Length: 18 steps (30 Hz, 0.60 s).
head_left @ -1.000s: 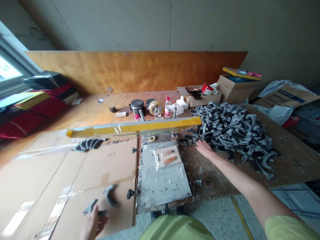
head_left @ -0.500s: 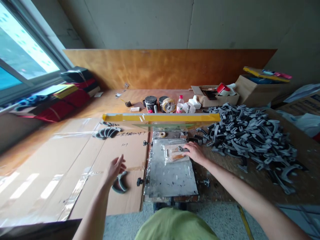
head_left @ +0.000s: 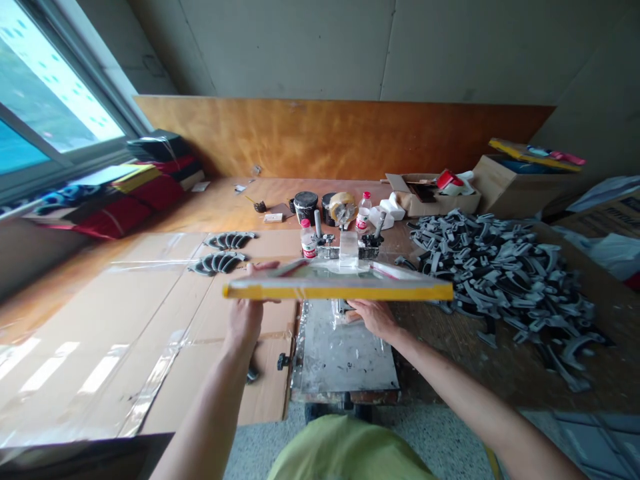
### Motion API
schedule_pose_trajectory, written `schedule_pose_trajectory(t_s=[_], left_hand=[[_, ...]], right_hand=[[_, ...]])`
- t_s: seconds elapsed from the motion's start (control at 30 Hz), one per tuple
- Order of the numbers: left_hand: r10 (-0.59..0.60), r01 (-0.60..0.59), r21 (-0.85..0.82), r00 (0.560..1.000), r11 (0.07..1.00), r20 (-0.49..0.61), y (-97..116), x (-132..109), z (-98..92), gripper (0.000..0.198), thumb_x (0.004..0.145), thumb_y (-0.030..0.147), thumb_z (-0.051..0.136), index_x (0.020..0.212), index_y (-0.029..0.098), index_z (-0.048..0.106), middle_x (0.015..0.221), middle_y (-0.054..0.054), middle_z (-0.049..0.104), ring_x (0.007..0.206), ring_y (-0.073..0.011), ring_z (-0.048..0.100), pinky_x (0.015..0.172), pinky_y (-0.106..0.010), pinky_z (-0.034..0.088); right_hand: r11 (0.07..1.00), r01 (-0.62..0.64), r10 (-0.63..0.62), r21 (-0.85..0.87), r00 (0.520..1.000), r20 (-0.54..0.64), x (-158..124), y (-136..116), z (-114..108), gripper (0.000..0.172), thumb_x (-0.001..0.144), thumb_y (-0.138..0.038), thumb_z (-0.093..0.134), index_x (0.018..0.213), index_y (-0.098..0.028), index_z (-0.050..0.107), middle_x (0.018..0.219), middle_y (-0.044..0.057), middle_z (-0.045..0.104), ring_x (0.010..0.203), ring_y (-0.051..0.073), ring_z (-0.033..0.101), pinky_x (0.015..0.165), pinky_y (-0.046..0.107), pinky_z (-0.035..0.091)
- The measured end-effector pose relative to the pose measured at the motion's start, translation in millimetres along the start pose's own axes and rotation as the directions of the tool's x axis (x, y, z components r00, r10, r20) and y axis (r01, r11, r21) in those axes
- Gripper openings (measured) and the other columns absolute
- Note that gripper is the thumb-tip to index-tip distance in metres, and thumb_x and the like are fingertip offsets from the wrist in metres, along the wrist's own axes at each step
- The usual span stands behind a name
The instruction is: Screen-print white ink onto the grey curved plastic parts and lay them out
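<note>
A screen-printing frame (head_left: 340, 292) with a yellow-taped front edge is tilted down over a grey base plate (head_left: 345, 363). My left hand (head_left: 247, 313) is closed round the frame's left end, fingers above and below the edge. Under the frame, my right hand (head_left: 377, 320) reaches in from the right, its fingers closed at a small grey curved part (head_left: 343, 307) on a clear-wrapped block. The frame hides some of that block and the fingertips. Beside my left wrist, a dark grey curved piece (head_left: 253, 372) lies on the cardboard (head_left: 200, 380), mostly covered by my arm.
A large heap of grey curved parts (head_left: 500, 280) fills the right side. Two rows of similar parts (head_left: 217, 263) lie on the cardboard at left. Black tubs (head_left: 306, 207), a tape roll (head_left: 343, 208), red-capped bottles (head_left: 363, 212) and an open carton (head_left: 435, 200) stand behind.
My left hand has moved up and right from the cardboard and taken hold of the frame. The frame's front edge has come down toward me. My right hand stays near the block.
</note>
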<state>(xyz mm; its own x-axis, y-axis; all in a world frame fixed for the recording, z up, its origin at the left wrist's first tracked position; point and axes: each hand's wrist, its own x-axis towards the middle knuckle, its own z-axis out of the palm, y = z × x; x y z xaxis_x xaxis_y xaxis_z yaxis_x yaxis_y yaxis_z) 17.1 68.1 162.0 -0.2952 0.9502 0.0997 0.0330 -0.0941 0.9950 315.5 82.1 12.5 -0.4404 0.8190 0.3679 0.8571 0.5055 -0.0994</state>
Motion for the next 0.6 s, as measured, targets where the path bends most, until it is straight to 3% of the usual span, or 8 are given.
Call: schedule_pose_trajectory(t_s=[0.07, 0.13, 0.23, 0.33, 0.4, 0.5, 0.6], left_hand=[[-0.129, 0.125, 0.059, 0.989, 0.99, 0.068, -13.7, -23.2, -18.0, 0.059, 0.082, 0.07, 0.049, 0.104, 0.018, 0.07, 0.103, -0.007, 0.073, 0.089, -0.0232, 0.067, 0.068, -0.028, 0.054], [-0.296, 0.279, 0.131, 0.945, 0.951, 0.14, -32.6, -45.3, -32.7, 0.064, 0.079, 0.072, 0.053, 0.111, 0.02, 0.07, 0.107, -0.006, 0.072, 0.091, -0.0252, 0.067, 0.069, -0.029, 0.054], [-0.443, 0.412, 0.18, 0.873, 0.893, 0.203, -73.1, -69.1, -42.0, 0.073, 0.074, 0.069, 0.062, 0.129, 0.021, 0.061, 0.094, -0.005, 0.073, 0.083, -0.0236, 0.067, 0.065, -0.028, 0.052], [-0.459, 0.423, 0.197, 0.864, 0.885, 0.207, -117.3, -79.7, -38.9, 0.09, 0.072, 0.068, 0.065, 0.145, 0.02, 0.043, 0.073, 0.001, 0.065, 0.066, -0.0183, 0.062, 0.058, -0.026, 0.047], [-0.451, 0.407, 0.237, 0.874, 0.882, 0.179, -138.7, -82.2, -35.5, 0.091, 0.073, 0.069, 0.061, 0.146, 0.018, 0.041, 0.068, 0.003, 0.061, 0.06, -0.0161, 0.058, 0.056, -0.025, 0.044], [-0.454, 0.399, 0.295, 0.879, 0.868, 0.146, -152.4, -83.5, -33.5, 0.085, 0.075, 0.07, 0.057, 0.141, 0.018, 0.047, 0.071, 0.003, 0.061, 0.065, -0.017, 0.059, 0.061, -0.025, 0.045], [-0.466, 0.405, 0.323, 0.875, 0.855, 0.135, -152.1, -84.6, -34.7, 0.079, 0.077, 0.069, 0.056, 0.137, 0.018, 0.052, 0.077, 0.001, 0.064, 0.071, -0.0185, 0.061, 0.066, -0.027, 0.046]], right_hand=[[0.995, -0.086, 0.083, -0.043, 0.995, -0.053, -0.9, 19.8, -15.2, 0.03, 0.093, -0.012, 0.046, 0.081, -0.013, 0.074, 0.076, 0.001, 0.074, 0.077, 0.013, 0.068, 0.067, 0.021, 0.057], [0.984, -0.171, 0.165, -0.052, 0.981, -0.105, 5.0, 41.8, -32.3, 0.029, 0.093, -0.012, 0.046, 0.095, -0.008, 0.074, 0.085, 0.006, 0.074, 0.081, 0.016, 0.069, 0.074, 0.025, 0.058], [0.976, -0.211, 0.216, 0.047, 0.967, -0.137, 33.3, 57.1, -51.1, 0.035, 0.089, -0.017, 0.058, 0.123, -0.013, 0.064, 0.118, 0.014, 0.067, 0.109, 0.024, 0.063, 0.096, 0.038, 0.052], [0.977, -0.177, 0.182, 0.117, 0.983, -0.036, 77.4, 43.3, -52.6, 0.06, 0.081, -0.018, 0.069, 0.138, -0.016, 0.05, 0.141, 0.017, 0.049, 0.13, 0.03, 0.046, 0.107, 0.044, 0.042], [0.983, -0.17, 0.162, 0.063, 0.98, 0.113, 102.7, 28.4, -46.1, 0.058, 0.078, -0.014, 0.07, 0.134, -0.016, 0.053, 0.134, 0.017, 0.054, 0.125, 0.031, 0.049, 0.101, 0.043, 0.044], [0.983, -0.183, 0.174, 0.0, 0.934, 0.311, 118.5, 12.8, -34.0, 0.031, 0.079, -0.013, 0.066, 0.11, -0.017, 0.065, 0.101, 0.012, 0.068, 0.096, 0.027, 0.062, 0.082, 0.036, 0.049], [0.989, -0.151, 0.141, 0.002, 0.93, 0.34, 104.4, 4.6, -26.4, 0.016, 0.08, -0.01, 0.06, 0.091, -0.018, 0.068, 0.085, 0.009, 0.07, 0.082, 0.023, 0.063, 0.071, 0.031, 0.047]])
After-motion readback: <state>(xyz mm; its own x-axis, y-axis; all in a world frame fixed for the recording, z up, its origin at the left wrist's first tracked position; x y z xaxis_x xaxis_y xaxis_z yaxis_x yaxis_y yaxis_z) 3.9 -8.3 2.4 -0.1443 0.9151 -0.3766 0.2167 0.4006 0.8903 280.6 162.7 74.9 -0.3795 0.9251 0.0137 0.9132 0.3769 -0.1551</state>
